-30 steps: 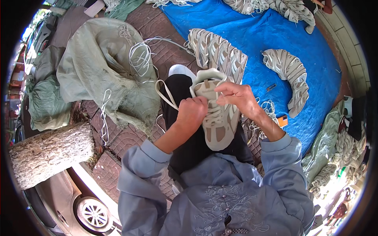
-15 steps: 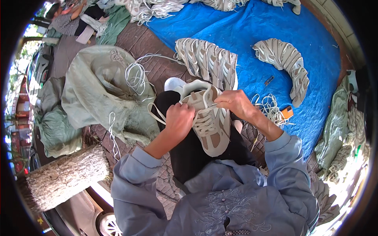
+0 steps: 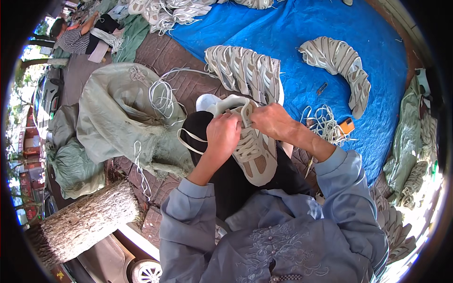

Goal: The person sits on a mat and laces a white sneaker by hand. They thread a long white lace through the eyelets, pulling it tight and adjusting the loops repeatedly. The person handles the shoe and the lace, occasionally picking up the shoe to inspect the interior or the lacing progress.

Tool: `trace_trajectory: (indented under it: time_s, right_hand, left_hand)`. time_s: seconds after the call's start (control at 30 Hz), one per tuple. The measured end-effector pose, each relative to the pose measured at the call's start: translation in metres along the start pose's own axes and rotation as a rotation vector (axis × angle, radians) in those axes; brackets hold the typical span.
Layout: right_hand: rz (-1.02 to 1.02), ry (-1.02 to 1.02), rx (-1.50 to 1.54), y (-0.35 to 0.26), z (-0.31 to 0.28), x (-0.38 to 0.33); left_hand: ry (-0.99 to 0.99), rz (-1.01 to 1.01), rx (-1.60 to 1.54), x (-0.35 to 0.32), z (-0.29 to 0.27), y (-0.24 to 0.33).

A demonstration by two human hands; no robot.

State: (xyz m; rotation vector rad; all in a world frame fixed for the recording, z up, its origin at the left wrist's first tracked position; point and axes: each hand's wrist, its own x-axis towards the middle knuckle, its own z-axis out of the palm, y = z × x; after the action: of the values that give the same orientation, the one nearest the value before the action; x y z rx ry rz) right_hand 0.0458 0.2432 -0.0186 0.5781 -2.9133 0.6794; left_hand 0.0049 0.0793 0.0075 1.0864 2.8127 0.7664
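Note:
A beige and white sneaker [image 3: 256,162] rests on my black-clad lap, its toe toward me and its lace strung across the front. Closed at the left side of the shoe's opening, my left hand [image 3: 224,134] pinches the cream shoelace [image 3: 187,138], which loops out to the left. My right hand [image 3: 272,121] is closed at the upper eyelets on the other side, its fingertips close to the left ones. What lies between the right fingers is mostly hidden, but they appear to grip the same lace.
Rows of similar sneakers [image 3: 245,73] stand ahead, one curving [image 3: 339,61] on a blue tarp [image 3: 297,28]. A heap of white laces [image 3: 323,125] lies beside an orange phone-like object [image 3: 347,125]. Left are a pale sack [image 3: 101,106] and a tree trunk [image 3: 89,219]. Another person [image 3: 75,40] sits far left.
My hands have come closer together at the top of the lacing, the right moving left and slightly up. The left has shifted slightly right. The whole view has shifted a little.

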Motion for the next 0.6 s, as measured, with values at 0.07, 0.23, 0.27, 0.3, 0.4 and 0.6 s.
trace_trajectory:
  time_s: [0.07, 0.23, 0.27, 0.3, 0.4, 0.6]
  right_hand:
    - [-0.031, 0.009, -0.067, -0.003, 0.005, 0.000]
    - [-0.092, 0.000, -0.198, -0.014, 0.000, -0.002]
    - [-0.067, -0.040, -0.136, -0.009, 0.001, -0.001]
    - [-0.038, -0.085, -0.082, 0.002, 0.002, -0.001]
    - [0.010, -0.090, 0.015, 0.015, 0.014, -0.004]
    - [0.124, 0.117, 0.455, 0.011, 0.010, -0.013]
  left_hand:
    - [-0.054, -0.083, -0.086, 0.000, 0.003, 0.003]
    - [-0.175, -0.188, -0.375, 0.008, 0.001, 0.004]
    - [-0.223, -0.156, -0.326, 0.010, 0.001, 0.001]
    - [-0.269, -0.118, -0.287, 0.014, 0.003, -0.003]
    - [-0.422, -0.093, -0.159, 0.024, 0.003, -0.004]
    - [-0.679, -0.103, -0.304, 0.040, -0.002, -0.013]
